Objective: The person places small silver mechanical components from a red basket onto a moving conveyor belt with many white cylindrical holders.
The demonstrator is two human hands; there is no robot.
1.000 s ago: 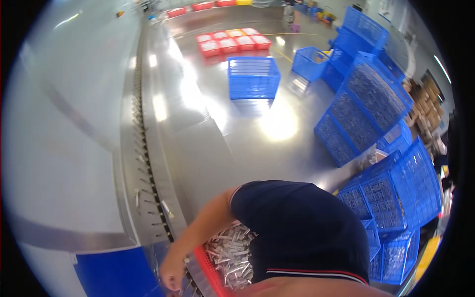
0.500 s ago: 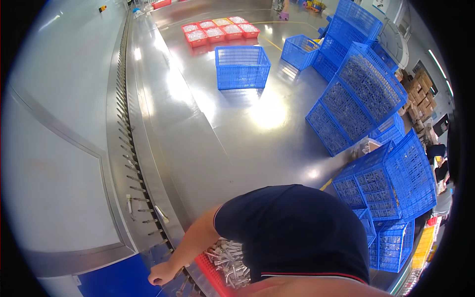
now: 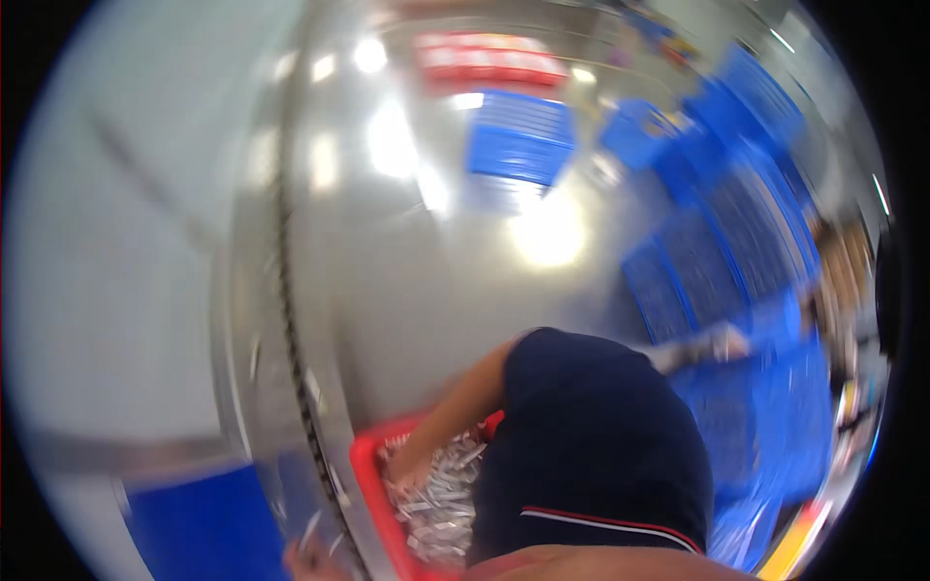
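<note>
Blur hides the fingers: I cannot tell if they are apart or together. The right hand (image 3: 405, 476) looks to be digging among silver parts (image 3: 441, 499), which lie beneath and around its fingers in a red bin (image 3: 366, 465). The left hand (image 3: 308, 560) is just outside the bin. The next move likely calls for 1 firm pinch.

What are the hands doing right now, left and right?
Left hand: down in the red bin among the small silvery parts; grip cannot be told, blurred.
Right hand: not in view.
</note>
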